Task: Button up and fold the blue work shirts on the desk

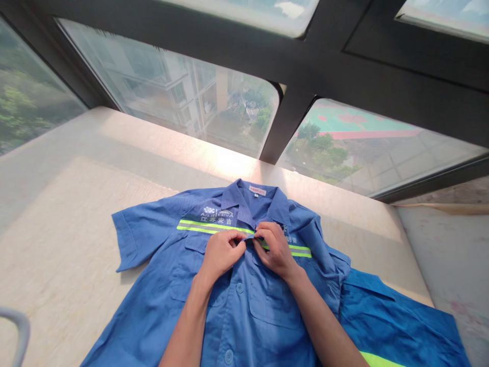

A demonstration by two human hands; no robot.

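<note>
A blue short-sleeved work shirt [153,300] lies face up, its collar [233,201] toward the window. A yellow-green and grey reflective stripe [196,226] crosses its chest, with white lettering above. My left hand [223,252] pinches the front placket at chest height. Close beside it, my right hand [274,250] pinches the same raised edge of the placket from the right. The fingertips almost meet, and whatever button lies between them is hidden. Lower on the placket, a blue button [239,288] and another button [228,356] show.
A second blue garment [401,316] with a yellow-green stripe lies at the right, partly under the shirt. The pale stone sill [69,214] ends at dark window frames [282,122]. A grey curved bar [19,326] shows at lower left. A wall [446,255] bounds the right side.
</note>
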